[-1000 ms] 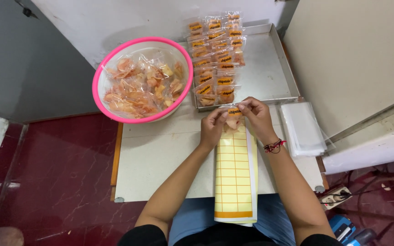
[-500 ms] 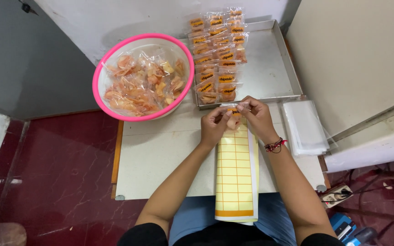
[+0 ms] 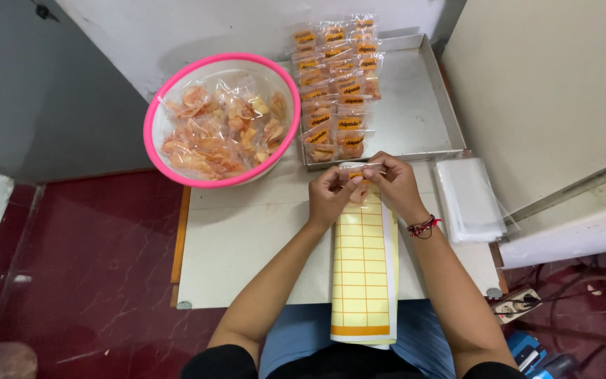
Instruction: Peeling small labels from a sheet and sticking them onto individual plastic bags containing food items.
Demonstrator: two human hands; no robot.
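Upper left: pink-rimmed white plastic bowl (image 3: 177, 95) heaped with clear-wrapped orange snacks (image 3: 219, 133). Top centre: grey metal tray (image 3: 422, 105) holding labelled packets (image 3: 337, 88). Centre: left hand (image 3: 331, 196), right hand (image 3: 394, 184) pinching small clear packet (image 3: 356, 172) over yellow sticker sheet (image 3: 363, 274) on pale table (image 3: 247, 245).

The small clear packet (image 3: 356, 174) is mostly covered by the fingers of the left hand (image 3: 330, 196) and right hand (image 3: 394, 184), so its contents cannot be made out; the top of the yellow label sheet (image 3: 363, 270) is hidden beneath both hands; the person's torso is cut off by the bottom edge; the power strip (image 3: 517, 306) is partly hidden by the table (image 3: 247, 245).
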